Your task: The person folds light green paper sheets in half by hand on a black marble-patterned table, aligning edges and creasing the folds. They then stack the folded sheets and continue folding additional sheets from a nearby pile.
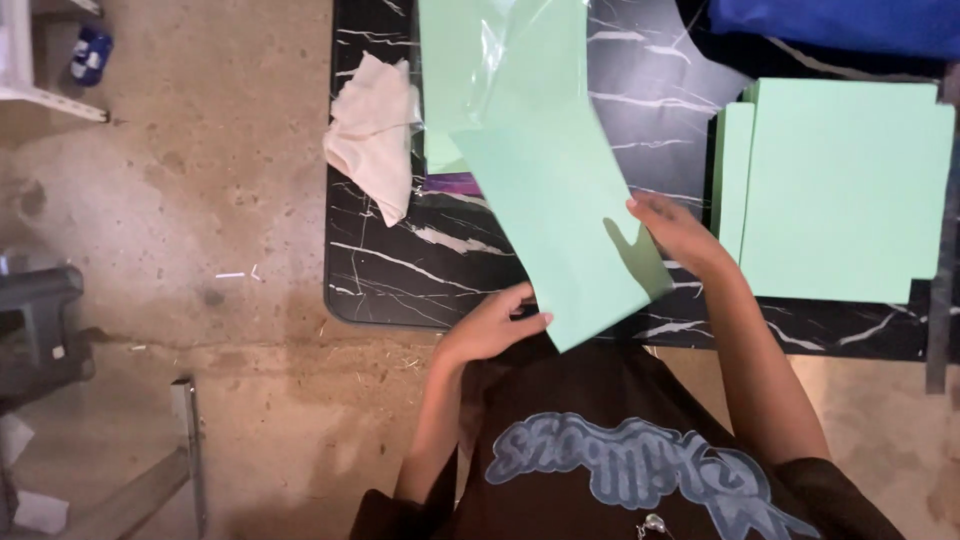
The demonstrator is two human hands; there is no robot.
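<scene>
We hold a pale green paper sheet (560, 190) above the black marbled counter (400, 270), left hand (490, 325) and right hand (680, 235) fingers pinching its lower edges (green stack (840, 190) lies right); careful alignment seems needed.

Sheet (560, 200) hanging over table (420, 270) w/ left hand (490, 325) and right hand (680, 235) gripping its near end; cloth (375, 135) lying to its left, paper stack (840, 190) sitting to its right.
</scene>
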